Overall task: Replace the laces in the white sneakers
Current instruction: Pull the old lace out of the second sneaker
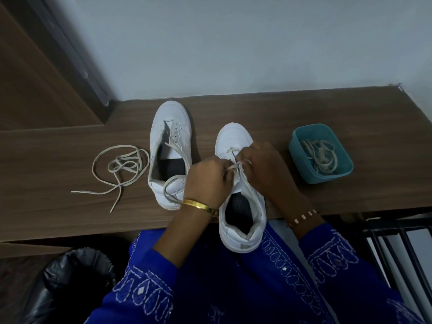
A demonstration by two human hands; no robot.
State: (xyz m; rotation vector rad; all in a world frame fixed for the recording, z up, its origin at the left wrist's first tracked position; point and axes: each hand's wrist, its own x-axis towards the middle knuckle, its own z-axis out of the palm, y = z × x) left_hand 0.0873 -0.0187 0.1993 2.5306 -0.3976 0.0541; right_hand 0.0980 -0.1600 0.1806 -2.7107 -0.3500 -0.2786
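Two white sneakers stand on a brown wooden table [304,108]. The right sneaker [243,206] hangs with its heel over the table's front edge. My left hand [208,178] and my right hand [264,164] meet over its eyelets, each pinching a stretch of the off-white lace [236,166] threaded there. The left sneaker [169,136] lies beside it, its upper eyelets bare, and a lace loop [171,183] drapes over its heel. A loose lace [119,169] lies coiled on the table at the left.
A teal plastic tub [301,146] at the right holds more coiled laces [321,157]. A bin lined with a black bag [70,279] stands below the table at the left. Black metal bars [397,249] are at the lower right. A grey wall backs the table.
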